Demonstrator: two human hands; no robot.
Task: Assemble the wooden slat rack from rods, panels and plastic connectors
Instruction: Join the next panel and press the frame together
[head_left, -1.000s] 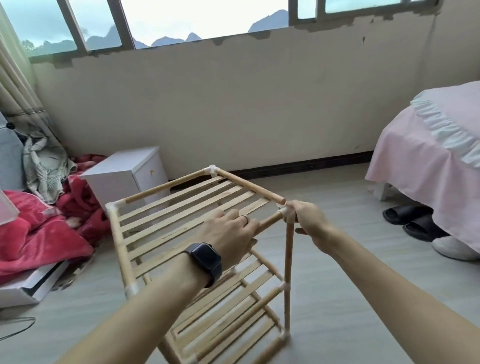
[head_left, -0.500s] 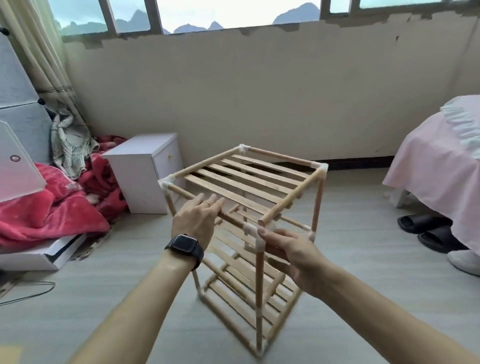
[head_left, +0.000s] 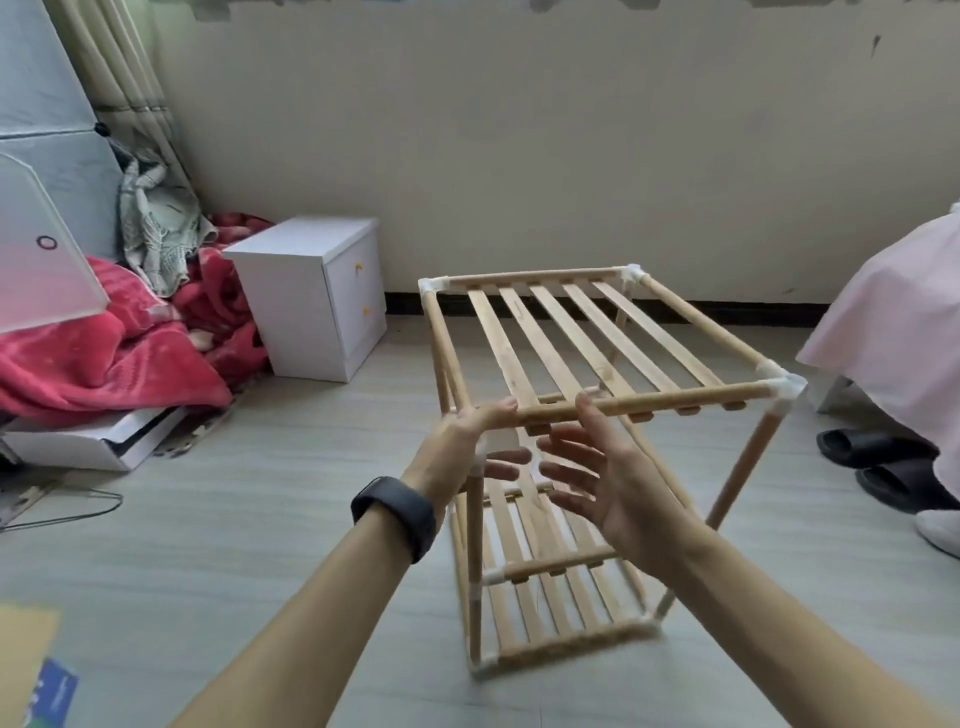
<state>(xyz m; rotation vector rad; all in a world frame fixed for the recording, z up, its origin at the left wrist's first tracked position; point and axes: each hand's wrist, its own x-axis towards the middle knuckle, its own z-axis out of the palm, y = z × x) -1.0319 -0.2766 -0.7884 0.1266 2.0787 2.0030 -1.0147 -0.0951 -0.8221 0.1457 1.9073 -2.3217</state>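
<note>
Wooden slat rack (head_left: 540, 338) of pale rods, slatted panels and white plastic corner connectors (head_left: 782, 387) stands on the grey plank floor (head_left: 260, 519), and we place everything else by it. Our left hand (head_left: 457, 441), with a black smartwatch (head_left: 397, 509) on its wrist, sits at the rack's near left top corner. Its thumb lies along the near top rod (head_left: 675, 402), and its fingers (head_left: 506, 464) stretch out loosely straight below that rod, blurred and not clasping it. Our right hand (head_left: 608, 483) hovers just right of the left one, palm turned leftward, fingers spread wide, holding nothing. Its thumb tip reaches the same rod, though we cannot tell whether it touches. Behind and left of the rack stands a white two-drawer cabinet (head_left: 311, 291), with a crumpled red blanket (head_left: 104, 353) farther left. Right of the rack a pink bedcover (head_left: 893, 322) hangs above black slippers (head_left: 872, 452).
</note>
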